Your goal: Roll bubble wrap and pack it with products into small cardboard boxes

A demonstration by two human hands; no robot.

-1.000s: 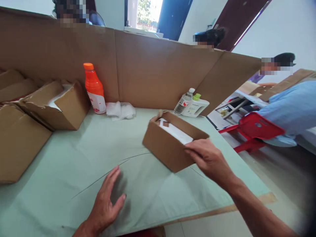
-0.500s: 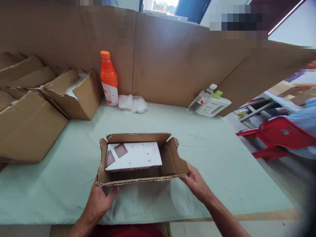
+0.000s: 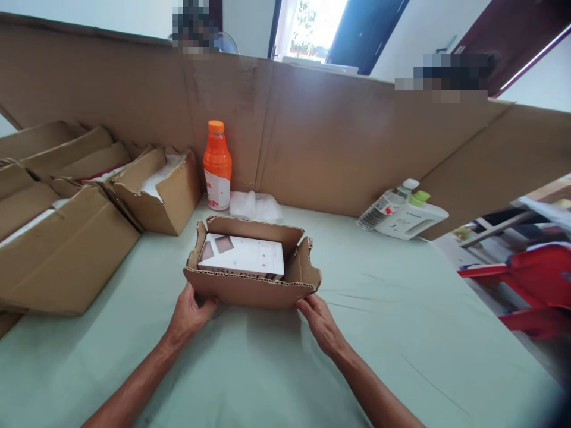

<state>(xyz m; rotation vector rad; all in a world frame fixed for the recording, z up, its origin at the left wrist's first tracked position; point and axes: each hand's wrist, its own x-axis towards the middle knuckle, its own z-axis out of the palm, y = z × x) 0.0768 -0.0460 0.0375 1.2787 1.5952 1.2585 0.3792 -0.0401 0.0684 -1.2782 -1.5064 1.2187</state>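
A small open cardboard box [image 3: 250, 288] sits on the pale green table cover [image 3: 379, 309] in front of me. Inside it lies a white packet [image 3: 243, 254] with brown squares printed on it. My left hand [image 3: 190, 312] grips the box's near left corner with curled fingers. My right hand [image 3: 319, 321] holds the near right corner, fingers pressed against the wall below the torn flap.
An orange bottle [image 3: 217, 165] and a crumpled white cloth [image 3: 261, 207] stand at the back by a tall cardboard screen [image 3: 334, 137]. More cardboard boxes [image 3: 66, 238] fill the left side. A clear bottle and a white jug [image 3: 413, 217] lie at right. Red chair [image 3: 530, 285] beyond the table.
The box has gone from my right hand alone at the right to the middle of the table, and both hands now hold its near corners; it sits farther from me than half a second ago.
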